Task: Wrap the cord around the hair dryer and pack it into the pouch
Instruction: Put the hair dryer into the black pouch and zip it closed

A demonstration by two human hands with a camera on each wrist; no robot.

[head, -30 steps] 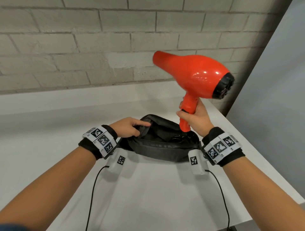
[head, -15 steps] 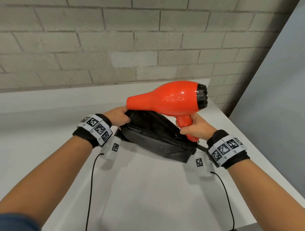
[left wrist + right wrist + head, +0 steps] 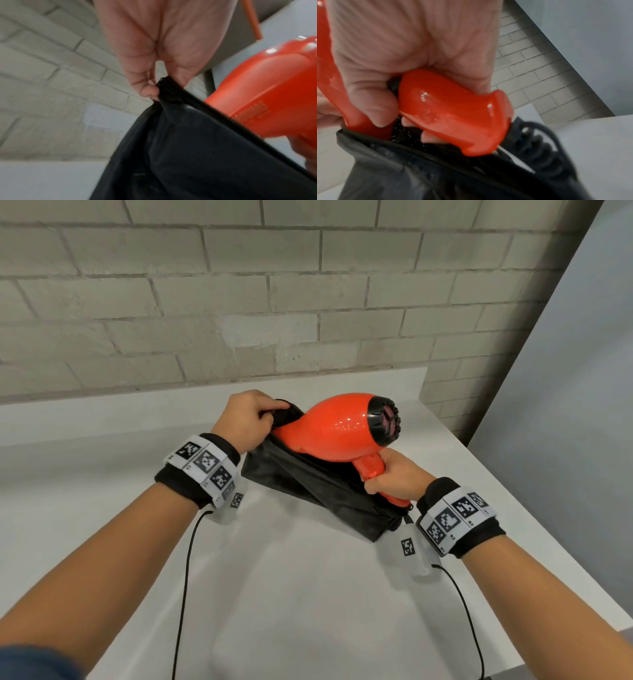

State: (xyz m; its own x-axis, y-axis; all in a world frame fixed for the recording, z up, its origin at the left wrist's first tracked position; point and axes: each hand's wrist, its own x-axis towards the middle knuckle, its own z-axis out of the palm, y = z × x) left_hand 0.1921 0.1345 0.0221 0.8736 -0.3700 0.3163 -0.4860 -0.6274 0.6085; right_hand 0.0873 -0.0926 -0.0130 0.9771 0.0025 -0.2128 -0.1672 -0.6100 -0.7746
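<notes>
Red hair dryer [image 3: 337, 429], right-hand [image 3: 394, 474] grip clenched, noses into black pouch [image 3: 329, 491] pinched by left hand [image 3: 245, 419].

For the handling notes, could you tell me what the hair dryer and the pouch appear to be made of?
Hair dryer: seemingly hard plastic, glossy orange-red, with sharp highlights on its shell. Pouch: a soft black fabric, matte, creasing and sagging where the left hand pinches its zip edge; the exact textile is unclear.
</notes>
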